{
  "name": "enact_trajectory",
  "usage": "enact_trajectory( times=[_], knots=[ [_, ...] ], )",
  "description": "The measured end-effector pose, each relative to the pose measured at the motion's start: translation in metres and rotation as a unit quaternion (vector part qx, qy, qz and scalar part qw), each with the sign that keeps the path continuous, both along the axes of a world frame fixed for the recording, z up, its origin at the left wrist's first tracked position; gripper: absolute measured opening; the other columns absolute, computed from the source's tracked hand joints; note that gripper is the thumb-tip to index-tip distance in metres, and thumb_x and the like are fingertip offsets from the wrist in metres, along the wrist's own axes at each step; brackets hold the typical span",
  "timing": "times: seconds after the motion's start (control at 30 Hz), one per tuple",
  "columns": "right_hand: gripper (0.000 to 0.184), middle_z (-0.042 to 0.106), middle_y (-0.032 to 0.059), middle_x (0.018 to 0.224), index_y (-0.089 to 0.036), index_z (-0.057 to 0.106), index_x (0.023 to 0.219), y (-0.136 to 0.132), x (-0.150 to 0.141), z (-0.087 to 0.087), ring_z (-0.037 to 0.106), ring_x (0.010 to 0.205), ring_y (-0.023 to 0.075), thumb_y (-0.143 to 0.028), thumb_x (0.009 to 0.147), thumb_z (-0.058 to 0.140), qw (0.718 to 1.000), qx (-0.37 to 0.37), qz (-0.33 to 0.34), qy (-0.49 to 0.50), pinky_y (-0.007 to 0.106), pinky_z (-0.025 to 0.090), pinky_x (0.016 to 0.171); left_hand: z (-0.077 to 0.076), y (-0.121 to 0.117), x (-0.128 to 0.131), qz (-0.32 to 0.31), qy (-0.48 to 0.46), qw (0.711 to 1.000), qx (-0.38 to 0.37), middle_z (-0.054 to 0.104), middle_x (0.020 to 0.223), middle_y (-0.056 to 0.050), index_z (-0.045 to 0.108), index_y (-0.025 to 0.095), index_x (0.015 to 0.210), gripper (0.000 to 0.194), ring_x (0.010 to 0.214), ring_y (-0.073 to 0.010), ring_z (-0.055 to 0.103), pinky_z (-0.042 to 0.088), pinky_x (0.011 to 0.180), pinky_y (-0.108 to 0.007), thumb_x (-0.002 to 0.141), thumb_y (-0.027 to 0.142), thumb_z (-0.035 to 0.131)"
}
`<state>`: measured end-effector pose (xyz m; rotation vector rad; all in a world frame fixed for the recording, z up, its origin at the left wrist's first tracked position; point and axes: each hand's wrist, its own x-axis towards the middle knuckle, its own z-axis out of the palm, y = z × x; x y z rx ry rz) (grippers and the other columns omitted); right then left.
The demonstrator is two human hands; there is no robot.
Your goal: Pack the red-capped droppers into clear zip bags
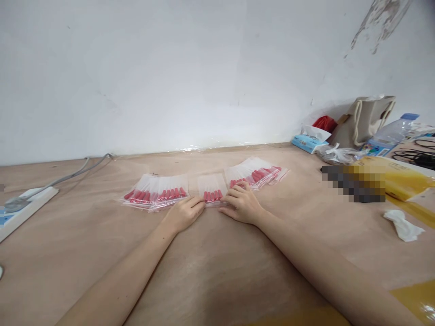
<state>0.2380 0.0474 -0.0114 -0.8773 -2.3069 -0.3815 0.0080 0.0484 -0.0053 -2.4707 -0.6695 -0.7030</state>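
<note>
A small clear zip bag (212,183) with several red pieces in its lower part lies flat in the middle of the table. My left hand (186,213) is closed at the bag's lower left corner, its fingertips pressed together there. On the other side, my right hand (242,203) has its fingers bent and its thumb at the lower right corner of the same bag. Fanned to the left is an overlapping group of similar bags (158,188). Another fanned group (253,170) lies behind my right hand, which partly covers it.
At left lies a white power strip (37,203) with a grey cable (81,170). Along the right stand a tissue box (307,143), a cloth bag (353,122), a plastic bottle (396,131) and a yellow package (397,174). A crumpled tissue (403,225) lies nearer.
</note>
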Motion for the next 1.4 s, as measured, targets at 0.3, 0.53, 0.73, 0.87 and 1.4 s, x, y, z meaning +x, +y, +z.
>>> enact_trajectory(
  times=[0.3, 0.53, 0.73, 0.87, 1.4],
  knots=[
    [0.015, 0.061, 0.0013, 0.072, -0.021, 0.064, 0.081, -0.005, -0.018, -0.001, 0.047, 0.074, 0.0141, -0.027, 0.082, 0.05, 0.997, 0.081, 0.011, -0.003, 0.038, 0.027, 0.085, 0.0, -0.002, 0.001, -0.017, 0.023, 0.999, 0.046, 0.066, 0.086, -0.005, 0.058, 0.013, 0.082, 0.019, 0.066, -0.014, 0.061, 0.048, 0.057, -0.024, 0.088, 0.009, 0.041],
    [0.017, 0.059, -0.001, 0.066, -0.021, 0.063, 0.075, -0.008, -0.029, -0.002, 0.046, 0.073, 0.0125, -0.015, 0.082, 0.049, 0.992, 0.128, 0.012, -0.014, 0.036, 0.027, 0.086, 0.002, -0.004, 0.003, -0.044, 0.006, 0.997, 0.058, 0.067, 0.085, -0.005, 0.059, 0.013, 0.086, 0.017, 0.067, -0.0139, 0.062, 0.049, 0.059, -0.024, 0.089, 0.011, 0.042],
    [0.016, 0.058, -0.001, 0.063, -0.021, 0.063, 0.073, -0.004, -0.026, -0.004, 0.044, 0.071, 0.0127, -0.015, 0.081, 0.051, 0.991, 0.13, 0.016, -0.016, 0.036, 0.028, 0.084, 0.005, -0.007, 0.001, -0.06, 0.012, 0.997, 0.054, 0.067, 0.086, -0.006, 0.059, 0.013, 0.087, 0.021, 0.069, -0.0137, 0.063, 0.05, 0.059, -0.024, 0.09, 0.01, 0.039],
    [0.016, 0.059, -0.0012, 0.064, -0.022, 0.063, 0.075, -0.003, -0.026, -0.005, 0.044, 0.072, 0.0126, -0.015, 0.082, 0.05, 0.992, 0.125, 0.018, -0.023, 0.037, 0.027, 0.085, 0.005, -0.005, 0.0, -0.065, 0.016, 0.996, 0.052, 0.068, 0.085, -0.005, 0.059, 0.014, 0.085, 0.023, 0.07, -0.0137, 0.064, 0.051, 0.06, -0.024, 0.091, 0.01, 0.038],
    [0.025, 0.055, -0.0021, 0.062, -0.017, 0.057, 0.065, -0.001, -0.035, -0.001, 0.043, 0.068, 0.0098, -0.01, 0.084, 0.043, 0.987, 0.154, 0.027, -0.047, 0.037, 0.025, 0.088, 0.005, -0.005, 0.001, -0.063, -0.007, 0.997, 0.042, 0.067, 0.09, -0.008, 0.058, 0.012, 0.089, 0.02, 0.076, -0.0149, 0.065, 0.054, 0.064, -0.025, 0.091, 0.011, 0.038]
  ],
)
